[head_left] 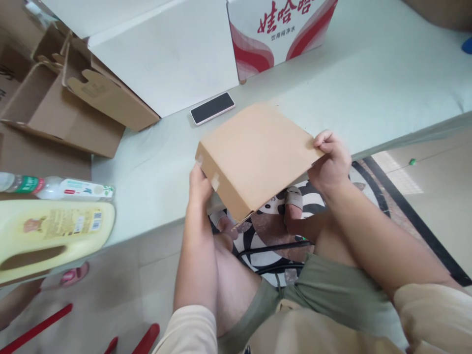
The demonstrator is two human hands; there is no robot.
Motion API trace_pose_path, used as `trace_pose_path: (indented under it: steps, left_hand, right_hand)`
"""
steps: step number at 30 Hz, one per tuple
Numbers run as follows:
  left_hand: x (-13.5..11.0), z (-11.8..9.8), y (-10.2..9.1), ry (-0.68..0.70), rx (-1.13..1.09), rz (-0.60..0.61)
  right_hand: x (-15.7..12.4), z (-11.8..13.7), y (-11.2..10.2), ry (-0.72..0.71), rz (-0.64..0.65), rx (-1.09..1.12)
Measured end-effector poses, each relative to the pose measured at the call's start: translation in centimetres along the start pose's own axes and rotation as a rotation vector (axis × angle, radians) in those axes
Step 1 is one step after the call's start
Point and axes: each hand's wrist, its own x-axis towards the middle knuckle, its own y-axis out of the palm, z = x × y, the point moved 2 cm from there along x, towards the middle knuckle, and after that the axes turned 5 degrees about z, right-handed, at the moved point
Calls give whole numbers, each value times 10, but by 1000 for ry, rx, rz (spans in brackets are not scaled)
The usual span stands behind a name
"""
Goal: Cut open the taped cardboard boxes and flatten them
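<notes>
A flat brown cardboard box (258,152) is held tilted between both hands, partly over the table's front edge and partly above my lap. My left hand (199,186) grips its left side from below, near bits of clear tape; most of those fingers are hidden behind the box. At the right corner my right hand (330,157) pinches the cardboard between thumb and curled fingers. Just behind the box, a phone (213,108) with a dark screen lies on the table.
White cartons (165,59) and a red-and-white printed carton (282,37) stand along the back of the table (387,73). Open cardboard boxes (73,98) are stacked at left. Nearer are a plastic bottle (27,184) and a yellow jug (73,231). A person's foot shows at lower left.
</notes>
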Motion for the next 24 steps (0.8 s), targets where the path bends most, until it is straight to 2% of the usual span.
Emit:
trace_pose_path:
  steps: [6, 9, 13, 17, 19, 24]
  left_hand:
    - [-2, -17, -1, -127, -186, -158]
    - [-3, -21, -2, -202, -267, -107]
    - [0, -15, -6, -306, -405, -10]
    - [5, -11, -11, -232, -476, -60]
    - [6, -13, -11, -171, -468, -92]
    - [7, -15, -10, -4, -359, -224]
  right_hand:
    - [4, -1, -2, -2, -18, 69]
    - [9, -6, -3, -22, -84, 27]
    - [13, -16, -7, 23, -154, -23]
    - [15, -23, -12, -4, -202, -108]
    - [16, -26, -14, -12, -181, -165]
    - [11, -29, -1, 220, 103, 26]
